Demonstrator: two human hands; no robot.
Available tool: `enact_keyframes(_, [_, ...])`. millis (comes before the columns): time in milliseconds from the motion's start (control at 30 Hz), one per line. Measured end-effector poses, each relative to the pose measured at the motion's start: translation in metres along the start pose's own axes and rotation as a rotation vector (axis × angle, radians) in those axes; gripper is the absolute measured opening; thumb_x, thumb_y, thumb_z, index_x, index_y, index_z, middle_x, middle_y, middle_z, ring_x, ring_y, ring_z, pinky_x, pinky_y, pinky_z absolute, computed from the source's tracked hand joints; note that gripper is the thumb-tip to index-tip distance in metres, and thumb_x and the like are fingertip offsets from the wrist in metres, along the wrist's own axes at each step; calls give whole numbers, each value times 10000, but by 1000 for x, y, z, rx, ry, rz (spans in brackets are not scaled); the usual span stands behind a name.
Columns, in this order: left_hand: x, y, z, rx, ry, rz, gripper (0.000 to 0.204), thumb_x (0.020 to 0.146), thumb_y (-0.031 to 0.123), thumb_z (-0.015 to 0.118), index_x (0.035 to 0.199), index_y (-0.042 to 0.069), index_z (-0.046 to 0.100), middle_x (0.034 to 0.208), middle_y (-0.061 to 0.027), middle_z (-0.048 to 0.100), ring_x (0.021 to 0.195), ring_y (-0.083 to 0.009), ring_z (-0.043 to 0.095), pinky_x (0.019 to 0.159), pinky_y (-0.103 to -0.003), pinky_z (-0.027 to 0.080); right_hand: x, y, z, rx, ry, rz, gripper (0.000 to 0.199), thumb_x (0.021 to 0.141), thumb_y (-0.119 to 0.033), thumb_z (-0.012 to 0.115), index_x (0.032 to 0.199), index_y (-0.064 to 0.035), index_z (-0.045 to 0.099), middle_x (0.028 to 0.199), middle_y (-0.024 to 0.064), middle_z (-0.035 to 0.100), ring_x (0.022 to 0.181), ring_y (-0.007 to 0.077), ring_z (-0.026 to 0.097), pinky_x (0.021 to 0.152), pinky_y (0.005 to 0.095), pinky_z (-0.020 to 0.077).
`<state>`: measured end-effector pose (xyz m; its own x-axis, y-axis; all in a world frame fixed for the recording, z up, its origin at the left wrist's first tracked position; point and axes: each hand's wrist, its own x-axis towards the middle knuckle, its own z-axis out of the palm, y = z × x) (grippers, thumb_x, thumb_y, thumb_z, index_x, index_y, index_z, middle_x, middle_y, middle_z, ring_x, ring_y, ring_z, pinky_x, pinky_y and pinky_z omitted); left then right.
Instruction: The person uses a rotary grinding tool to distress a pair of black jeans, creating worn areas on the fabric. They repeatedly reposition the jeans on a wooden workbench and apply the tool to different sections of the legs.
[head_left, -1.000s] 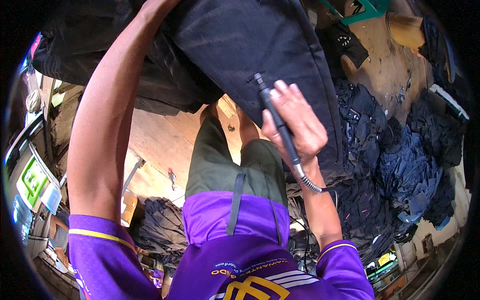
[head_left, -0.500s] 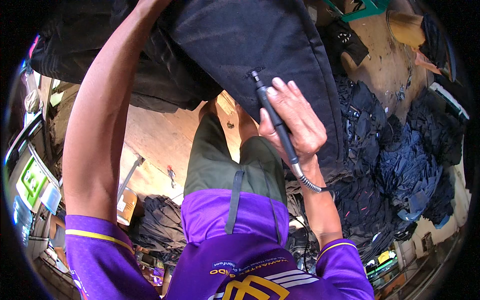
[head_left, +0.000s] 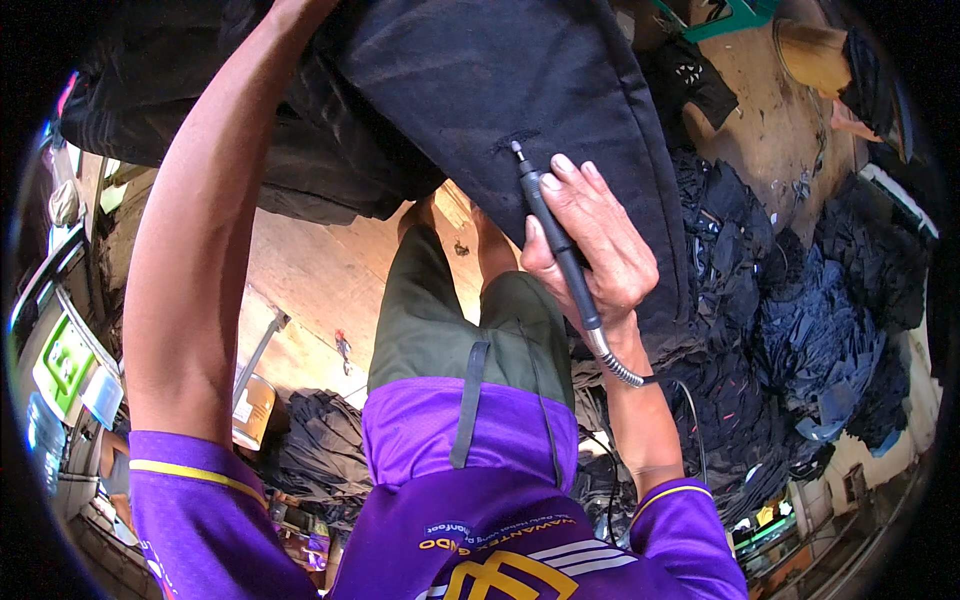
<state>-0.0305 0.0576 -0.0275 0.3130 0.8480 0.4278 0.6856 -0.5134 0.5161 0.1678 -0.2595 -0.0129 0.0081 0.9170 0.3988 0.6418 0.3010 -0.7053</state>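
Note:
A slim black rotary-tool handpiece is gripped in my right hand, its fingers closed along the barrel. Its silver tip is at a dark, worn-looking patch on the black trousers spread before me; contact cannot be made out. A metal spring sleeve and a thin cable run from its rear end past my right wrist. My left forearm reaches up to the top edge over the dark cloth. The fingers of my left hand are out of sight there.
Heaps of black and dark blue garments cover the right side. A crumpled dark pile lies at lower left, beside a wooden-handled tool. A green plastic object stands at the upper right. The floor is light wood.
My right hand and the handpiece have shifted slightly right, the tip still by the same patch. The cable behind the wrist now shows as a loop. My left arm has hardly moved.

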Motion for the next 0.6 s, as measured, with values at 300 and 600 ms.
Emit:
enact_keyframes(300, [-1, 1, -1, -19, -8, -14, 295, 926, 325, 880, 994, 53, 787, 934, -125, 808, 880, -248, 775, 827, -397, 598, -2, 1, -1, -45, 45, 34, 322, 831, -62, 856, 1143, 15, 830, 1114, 184, 838, 1165, 353, 809, 1094, 512, 620])
enact_keyframes(600, [0, 3, 0, 8, -2, -7, 288, 921, 321, 884, 989, 58, 789, 921, -113, 801, 864, -235, 760, 815, -390, 586, -2, 0, 0, -62, 73, 53, 328, 803, -20, 853, 1129, 16, 830, 1106, 175, 839, 1159, 349, 811, 1094, 503, 622])
